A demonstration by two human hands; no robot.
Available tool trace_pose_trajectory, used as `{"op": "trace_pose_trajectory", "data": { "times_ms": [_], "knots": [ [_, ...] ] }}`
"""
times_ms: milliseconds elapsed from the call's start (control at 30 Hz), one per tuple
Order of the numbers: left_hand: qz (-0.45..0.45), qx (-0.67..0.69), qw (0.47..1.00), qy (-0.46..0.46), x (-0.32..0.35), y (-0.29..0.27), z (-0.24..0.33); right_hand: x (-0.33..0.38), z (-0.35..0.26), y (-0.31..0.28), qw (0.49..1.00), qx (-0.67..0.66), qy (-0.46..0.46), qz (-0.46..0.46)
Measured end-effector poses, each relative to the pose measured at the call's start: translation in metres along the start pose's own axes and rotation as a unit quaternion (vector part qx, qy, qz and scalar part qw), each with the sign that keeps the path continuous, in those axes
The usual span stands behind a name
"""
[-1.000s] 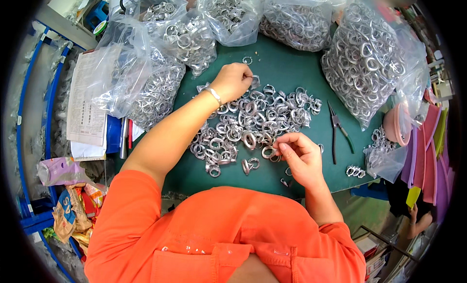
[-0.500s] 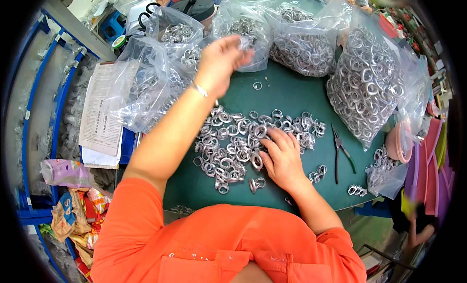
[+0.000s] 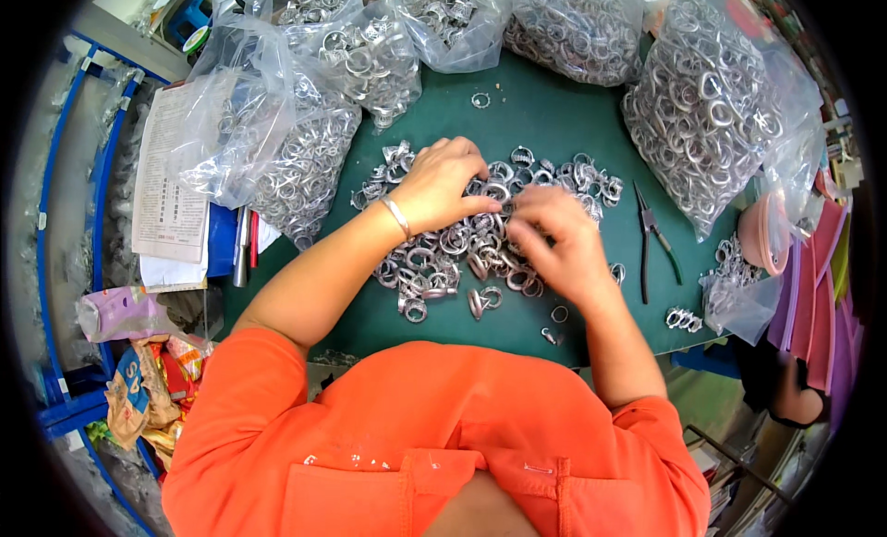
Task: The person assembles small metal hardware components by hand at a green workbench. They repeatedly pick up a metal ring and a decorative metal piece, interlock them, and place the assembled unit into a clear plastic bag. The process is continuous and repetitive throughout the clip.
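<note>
A loose heap of silver-coloured metal rings (image 3: 425, 260) lies on the green table in front of me. My left hand (image 3: 443, 188) rests over the top of this heap, palm down, its thumb stretched out to the right and apart from the fingers. Just right of it, my right hand (image 3: 559, 237) reaches into the heap with bent fingers. Blur hides whether its fingertips hold a ring. A few rings (image 3: 559, 313) lie apart on the near side, close to my right wrist.
Clear plastic bags full of rings stand around the far side, including a large bag (image 3: 698, 121) at right and another bag (image 3: 309, 163) at left. Pliers (image 3: 648, 237) lie right of the heap, near a pink cup (image 3: 763, 234). Printed paper (image 3: 173, 177) hangs at left.
My left hand has come back from the far bags, where it held rings, down onto the heap. My right hand has lifted slightly and curled. The view has shifted nearer.
</note>
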State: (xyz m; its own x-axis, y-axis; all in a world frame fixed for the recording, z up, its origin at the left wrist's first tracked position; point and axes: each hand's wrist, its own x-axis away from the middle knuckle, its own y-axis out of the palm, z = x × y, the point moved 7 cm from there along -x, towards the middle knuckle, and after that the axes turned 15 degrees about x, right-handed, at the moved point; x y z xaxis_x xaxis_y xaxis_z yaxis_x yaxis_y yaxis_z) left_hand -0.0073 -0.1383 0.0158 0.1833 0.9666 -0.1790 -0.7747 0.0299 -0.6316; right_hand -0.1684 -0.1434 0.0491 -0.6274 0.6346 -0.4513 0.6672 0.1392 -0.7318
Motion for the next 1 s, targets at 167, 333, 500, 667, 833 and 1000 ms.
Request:
{"op": "trace_pose_trajectory", "data": {
  "times_ms": [167,333,500,667,833,1000],
  "knots": [
    [0.05,0.05,0.997,0.04,0.015,-0.008,0.012,-0.041,0.019,0.016,0.993,0.114,0.021,-0.037],
    [0.102,0.101,0.986,0.079,0.036,-0.02,0.032,-0.038,0.014,0.035,0.99,0.084,0.034,-0.109],
    [0.165,0.297,0.94,-0.025,0.055,-0.024,0.02,-0.032,-0.005,0.039,0.99,0.022,0.006,-0.142],
    [0.198,0.521,0.821,-0.125,0.058,-0.018,0.005,-0.033,-0.005,0.027,0.99,-0.029,0.051,-0.131],
    [0.17,0.652,0.716,-0.182,0.062,-0.011,0.01,-0.027,-0.007,0.011,0.987,-0.131,0.082,-0.055],
    [0.081,0.618,0.769,-0.141,0.056,-0.001,0.027,-0.011,-0.014,0.022,0.9,-0.355,0.219,-0.127]
  ]
}}
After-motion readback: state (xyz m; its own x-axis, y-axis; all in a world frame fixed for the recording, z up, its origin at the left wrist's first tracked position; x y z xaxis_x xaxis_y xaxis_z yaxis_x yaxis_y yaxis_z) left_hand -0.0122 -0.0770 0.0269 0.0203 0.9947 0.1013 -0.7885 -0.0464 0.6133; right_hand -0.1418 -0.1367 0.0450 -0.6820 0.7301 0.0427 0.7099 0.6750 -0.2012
